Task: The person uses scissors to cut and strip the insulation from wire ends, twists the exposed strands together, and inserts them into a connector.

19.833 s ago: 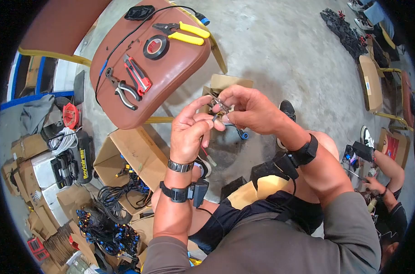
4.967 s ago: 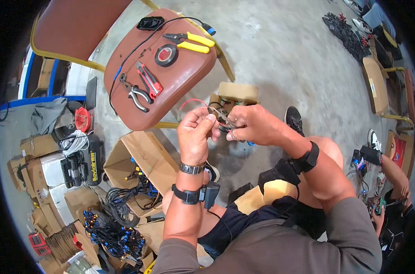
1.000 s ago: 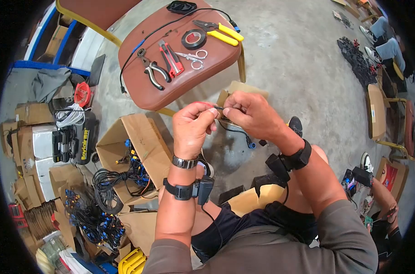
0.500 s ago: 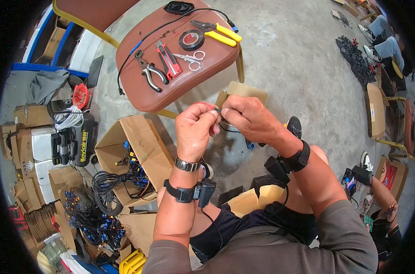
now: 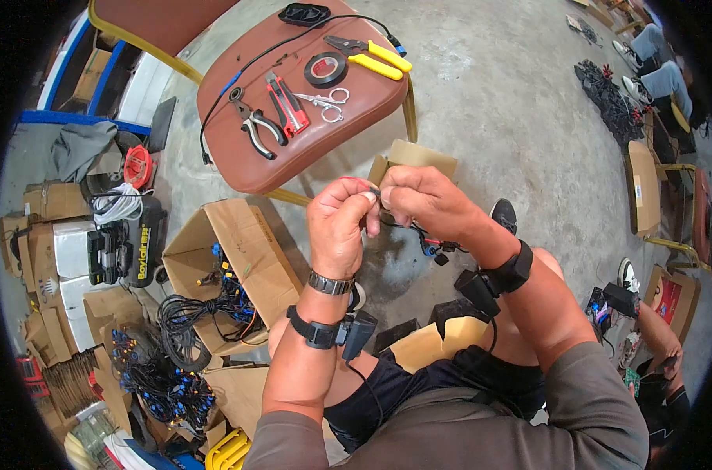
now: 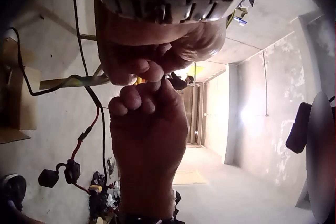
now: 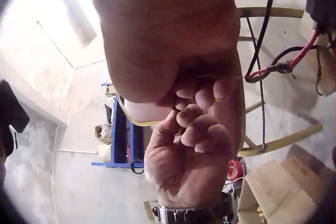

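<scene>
My left hand (image 5: 339, 223) pinches a thin red wire (image 5: 354, 179) and the dark tip beside it between thumb and forefinger. Right up against it, the curled fingers of my right hand (image 5: 426, 202) pinch the dark wire (image 5: 374, 193) at the same spot; the exact join is hidden by the fingertips. Below the hands hangs the rest of the lead, a red and black cable (image 7: 273, 69) with a black connector (image 6: 72, 171) on it. In the left wrist view the two sets of fingertips meet under the watch.
On the brown chair (image 5: 238, 174) lie pliers (image 5: 256, 131), a red cutter knife (image 5: 287, 106), folding scissors (image 5: 325, 102), black tape (image 5: 325, 70), yellow-handled wire strippers (image 5: 369, 56) and a black cable (image 5: 271, 55). A cardboard box (image 5: 254, 239) of cables stands left; a smaller box (image 5: 425, 157) stands beyond the hands.
The scissors, in my right hand five seconds ago, now lie on the chair. Over the last second my hands have drawn closer together, and the hanging connector has shifted right.
</scene>
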Tool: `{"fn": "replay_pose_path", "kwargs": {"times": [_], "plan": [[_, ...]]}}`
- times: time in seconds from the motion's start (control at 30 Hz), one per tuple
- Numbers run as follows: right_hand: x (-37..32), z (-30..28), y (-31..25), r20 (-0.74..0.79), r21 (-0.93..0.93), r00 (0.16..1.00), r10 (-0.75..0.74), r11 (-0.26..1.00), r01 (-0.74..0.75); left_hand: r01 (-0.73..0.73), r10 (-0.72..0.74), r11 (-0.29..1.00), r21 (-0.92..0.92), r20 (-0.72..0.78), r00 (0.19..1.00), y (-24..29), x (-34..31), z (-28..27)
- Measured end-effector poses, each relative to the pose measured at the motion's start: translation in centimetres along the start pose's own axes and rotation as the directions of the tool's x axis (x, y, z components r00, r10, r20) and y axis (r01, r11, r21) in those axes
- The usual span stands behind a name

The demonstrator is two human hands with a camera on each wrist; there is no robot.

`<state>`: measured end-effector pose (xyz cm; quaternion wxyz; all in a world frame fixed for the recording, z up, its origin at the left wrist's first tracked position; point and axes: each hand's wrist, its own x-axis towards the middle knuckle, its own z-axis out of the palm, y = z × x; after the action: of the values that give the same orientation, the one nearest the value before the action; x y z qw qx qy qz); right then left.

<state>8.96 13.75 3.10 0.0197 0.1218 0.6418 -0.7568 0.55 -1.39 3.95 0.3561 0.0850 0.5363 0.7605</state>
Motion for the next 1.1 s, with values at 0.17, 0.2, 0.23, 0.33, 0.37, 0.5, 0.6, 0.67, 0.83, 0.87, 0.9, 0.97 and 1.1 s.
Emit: {"fn": "replay_pose_path", "kwargs": {"times": [0.17,0.2,0.23,0.33,0.37,0.5,0.6,0.67,0.83,0.87,0.9,0.97,1.1], "plan": [[0.0,-0.6,0.2,0.156,0.343,0.985,0.067,0.932,-0.117,-0.009,0.009,1.0,0.004,0.037,0.999,0.0,-0.1,-0.2],[0.0,-0.6,0.3,0.187,0.419,0.979,0.086,0.894,-0.159,-0.01,0.01,1.0,0.002,0.05,0.999,0.0,-0.1,-0.2],[0.0,-0.6,0.5,0.203,0.46,0.976,0.081,0.872,-0.168,-0.016,0.015,1.0,0.018,0.063,0.998,0.0,-0.1,-0.3],[0.1,-0.7,0.7,0.225,0.488,0.972,0.073,0.855,-0.177,-0.04,0.035,0.996,0.075,0.076,0.997,0.2,-0.2,-0.4],[0.2,-0.9,0.6,0.214,0.438,0.974,0.079,0.883,-0.168,-0.045,0.039,0.994,0.099,0.063,0.997,0.3,-0.2,-0.3],[0.3,-0.7,0.5,0.075,0.101,0.996,0.043,0.994,-0.051,-0.015,0.012,0.984,0.176,0.019,1.0,0.3,-0.1,-0.6],[0.6,-0.3,1.4,0.036,0.015,0.996,-0.082,0.997,0.082,0.027,-0.023,0.982,0.189,-0.021,1.0,0.5,-0.1,-0.5],[0.5,-0.2,1.4,-0.013,-0.127,0.987,-0.162,0.979,0.159,0.025,-0.022,0.984,0.177,-0.017,1.0,0.6,-0.1,-0.5],[0.0,0.2,0.1,-0.081,-0.292,0.973,-0.218,0.938,0.186,0.003,0.001,0.98,0.201,-0.016,1.0,0.3,0.0,-0.9],[0.0,0.2,0.1,-0.084,-0.297,0.974,-0.21,0.938,0.177,0.0,0.003,0.981,0.193,-0.014,1.0,0.3,0.0,-0.9],[0.0,0.2,0.1,-0.088,-0.302,0.975,-0.202,0.939,0.167,-0.002,0.004,0.983,0.184,-0.013,1.0,0.3,0.0,-0.9],[0.0,0.0,0.2,-0.072,-0.235,0.983,-0.168,0.961,0.147,-0.023,0.023,0.986,0.163,0.005,1.0,0.2,0.0,-0.7],[0.2,-0.2,0.8,-0.025,-0.161,0.988,-0.153,0.976,0.147,-0.059,0.049,0.98,0.19,0.061,0.997,0.1,0.0,-0.8]]}}
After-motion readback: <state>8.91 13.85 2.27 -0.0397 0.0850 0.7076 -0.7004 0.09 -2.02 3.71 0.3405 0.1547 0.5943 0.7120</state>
